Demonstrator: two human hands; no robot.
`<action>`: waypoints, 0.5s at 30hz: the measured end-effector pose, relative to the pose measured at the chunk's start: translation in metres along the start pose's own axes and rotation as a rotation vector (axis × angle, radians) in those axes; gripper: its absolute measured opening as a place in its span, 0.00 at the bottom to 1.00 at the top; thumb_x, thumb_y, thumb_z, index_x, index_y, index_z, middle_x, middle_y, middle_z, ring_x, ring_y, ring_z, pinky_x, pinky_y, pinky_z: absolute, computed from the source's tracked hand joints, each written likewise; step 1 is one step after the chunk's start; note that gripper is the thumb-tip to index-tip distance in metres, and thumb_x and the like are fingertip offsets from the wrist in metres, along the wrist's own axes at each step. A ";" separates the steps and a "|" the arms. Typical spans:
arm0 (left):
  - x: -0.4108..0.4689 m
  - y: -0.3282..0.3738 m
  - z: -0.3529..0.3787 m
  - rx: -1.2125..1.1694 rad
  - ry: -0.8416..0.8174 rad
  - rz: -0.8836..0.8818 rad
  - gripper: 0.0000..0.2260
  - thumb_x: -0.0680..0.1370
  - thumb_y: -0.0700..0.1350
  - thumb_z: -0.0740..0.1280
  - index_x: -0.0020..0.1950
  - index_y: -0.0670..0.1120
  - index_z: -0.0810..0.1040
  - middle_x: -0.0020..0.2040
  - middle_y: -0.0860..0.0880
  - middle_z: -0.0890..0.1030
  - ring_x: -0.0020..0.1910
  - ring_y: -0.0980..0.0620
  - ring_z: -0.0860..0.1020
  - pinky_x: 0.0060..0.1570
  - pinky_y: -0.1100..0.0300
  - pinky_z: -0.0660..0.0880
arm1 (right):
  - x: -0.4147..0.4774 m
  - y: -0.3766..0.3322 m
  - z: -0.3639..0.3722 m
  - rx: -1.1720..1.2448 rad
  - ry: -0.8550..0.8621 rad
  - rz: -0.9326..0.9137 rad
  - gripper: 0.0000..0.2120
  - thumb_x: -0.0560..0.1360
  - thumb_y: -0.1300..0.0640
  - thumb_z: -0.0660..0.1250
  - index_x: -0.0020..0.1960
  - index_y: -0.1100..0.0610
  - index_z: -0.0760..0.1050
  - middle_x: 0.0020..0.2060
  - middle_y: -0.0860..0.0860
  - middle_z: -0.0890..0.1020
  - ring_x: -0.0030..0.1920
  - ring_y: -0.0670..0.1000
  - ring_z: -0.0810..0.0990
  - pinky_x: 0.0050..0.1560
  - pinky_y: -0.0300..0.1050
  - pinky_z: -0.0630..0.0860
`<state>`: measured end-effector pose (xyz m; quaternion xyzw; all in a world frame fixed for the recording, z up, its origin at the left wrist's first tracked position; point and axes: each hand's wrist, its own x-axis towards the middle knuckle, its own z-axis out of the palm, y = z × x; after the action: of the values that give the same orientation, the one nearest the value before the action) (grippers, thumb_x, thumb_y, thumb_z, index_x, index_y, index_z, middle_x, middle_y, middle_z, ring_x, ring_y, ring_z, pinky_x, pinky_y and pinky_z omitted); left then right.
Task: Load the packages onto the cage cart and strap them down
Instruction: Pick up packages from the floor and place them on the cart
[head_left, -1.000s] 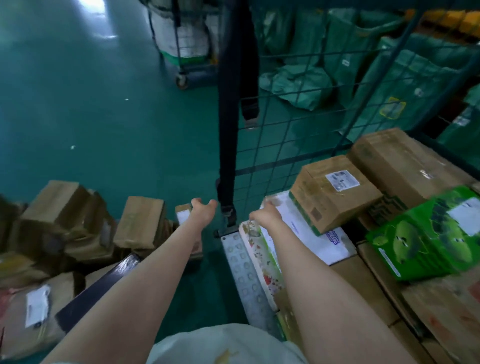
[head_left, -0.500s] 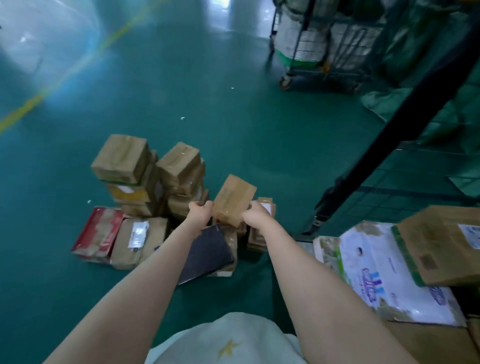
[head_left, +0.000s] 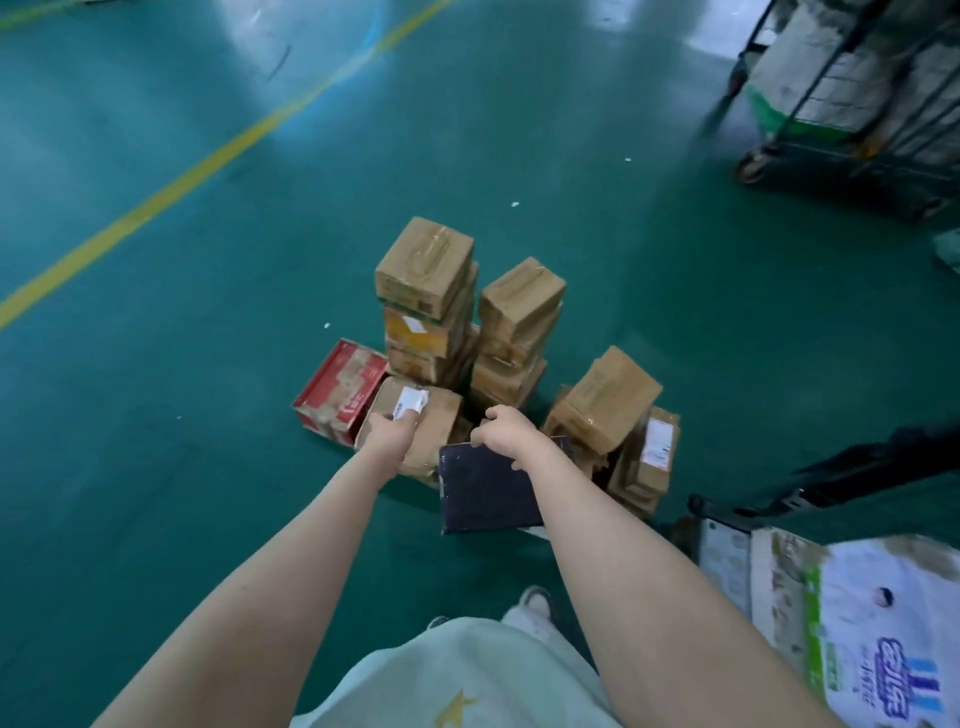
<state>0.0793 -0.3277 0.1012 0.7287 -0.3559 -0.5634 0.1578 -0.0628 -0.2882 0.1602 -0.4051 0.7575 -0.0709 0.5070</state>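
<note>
Green floor (head_left: 156, 467) holds taped brown packages (head_left: 425, 266) (one red box (head_left: 340, 391)).

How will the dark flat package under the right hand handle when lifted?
The dark flat package looks thin and film-wrapped, so probably light and slippery. Its edges look straight, so likely stiff. The right hand grips only its top edge; it may swing.

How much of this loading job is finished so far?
Some is done: a white package already lies on the cart. In hand: the right hand seems to grip a dark parcel; the left hand touches a labelled box. Left: the stacked boxes on the floor, then strapping.
</note>
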 end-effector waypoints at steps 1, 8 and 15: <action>0.004 -0.003 -0.006 -0.004 0.007 -0.013 0.25 0.80 0.52 0.58 0.73 0.43 0.56 0.62 0.43 0.70 0.56 0.44 0.72 0.49 0.54 0.67 | 0.002 -0.004 0.004 -0.010 -0.012 -0.005 0.24 0.79 0.61 0.60 0.74 0.60 0.60 0.69 0.57 0.67 0.67 0.58 0.68 0.61 0.50 0.69; 0.037 -0.009 -0.054 -0.081 0.043 -0.084 0.25 0.81 0.52 0.56 0.74 0.44 0.55 0.68 0.43 0.68 0.60 0.43 0.71 0.51 0.53 0.66 | 0.038 -0.053 0.037 -0.071 -0.093 0.015 0.23 0.78 0.61 0.63 0.72 0.59 0.64 0.68 0.57 0.69 0.66 0.58 0.69 0.62 0.50 0.69; 0.098 0.022 -0.108 -0.103 0.064 -0.092 0.24 0.81 0.51 0.57 0.73 0.41 0.56 0.66 0.42 0.70 0.57 0.44 0.72 0.49 0.56 0.65 | 0.097 -0.139 0.082 0.015 -0.188 0.008 0.19 0.77 0.60 0.62 0.68 0.61 0.68 0.56 0.55 0.73 0.56 0.56 0.73 0.57 0.47 0.71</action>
<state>0.1836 -0.4292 0.0798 0.7527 -0.2874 -0.5641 0.1805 0.0647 -0.4217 0.1244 -0.4032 0.7075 -0.0363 0.5793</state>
